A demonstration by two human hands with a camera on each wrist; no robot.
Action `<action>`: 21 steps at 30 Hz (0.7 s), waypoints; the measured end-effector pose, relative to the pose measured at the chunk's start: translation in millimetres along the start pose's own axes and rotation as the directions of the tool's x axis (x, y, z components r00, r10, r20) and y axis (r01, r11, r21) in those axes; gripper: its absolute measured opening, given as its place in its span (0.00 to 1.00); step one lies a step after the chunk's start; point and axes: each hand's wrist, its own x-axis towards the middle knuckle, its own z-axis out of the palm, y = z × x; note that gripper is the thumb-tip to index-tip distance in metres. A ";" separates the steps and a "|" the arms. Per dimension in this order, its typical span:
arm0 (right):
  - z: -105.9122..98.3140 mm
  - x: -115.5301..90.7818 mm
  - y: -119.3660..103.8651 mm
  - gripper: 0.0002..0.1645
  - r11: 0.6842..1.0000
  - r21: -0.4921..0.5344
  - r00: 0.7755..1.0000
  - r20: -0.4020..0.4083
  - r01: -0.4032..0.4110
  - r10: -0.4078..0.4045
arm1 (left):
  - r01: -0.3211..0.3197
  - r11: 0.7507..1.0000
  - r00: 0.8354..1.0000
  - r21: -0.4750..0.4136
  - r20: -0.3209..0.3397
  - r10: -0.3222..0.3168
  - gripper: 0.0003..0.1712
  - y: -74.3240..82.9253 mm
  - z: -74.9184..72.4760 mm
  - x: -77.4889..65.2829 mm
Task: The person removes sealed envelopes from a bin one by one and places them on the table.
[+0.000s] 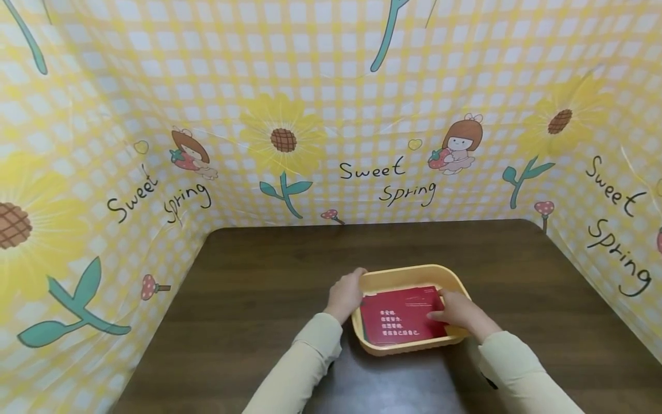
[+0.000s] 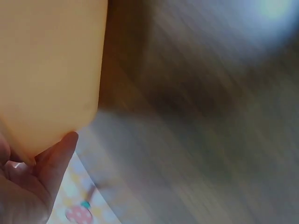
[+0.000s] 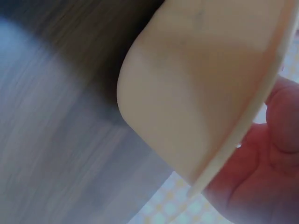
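A yellow plastic basket [image 1: 398, 279] is at the right of centre on the table. Inside it lies a red book [image 1: 400, 319] with white writing on its cover, face up. At the basket's far left corner, my left hand [image 1: 345, 294] grips the rim; the left wrist view shows the left thumb [image 2: 60, 156] against the outer wall. My right hand [image 1: 462, 313] reaches over the right rim, thumb on the red cover and another finger at the book's right edge, pinching it. In the right wrist view the basket wall [image 3: 187, 88] hides the right fingertips.
The dark brown wooden table [image 1: 269, 270] extends around the basket. A yellow checked cloth [image 1: 331, 121] with flowers and lettering hangs along the back and both sides.
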 end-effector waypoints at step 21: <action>51.0 18.5 -57.7 0.38 0.961 -0.113 0.967 -0.062 -0.254 0.249 | 0.286 0.948 0.957 -0.139 -0.008 -0.290 0.23 -44.5 -29.1 -9.3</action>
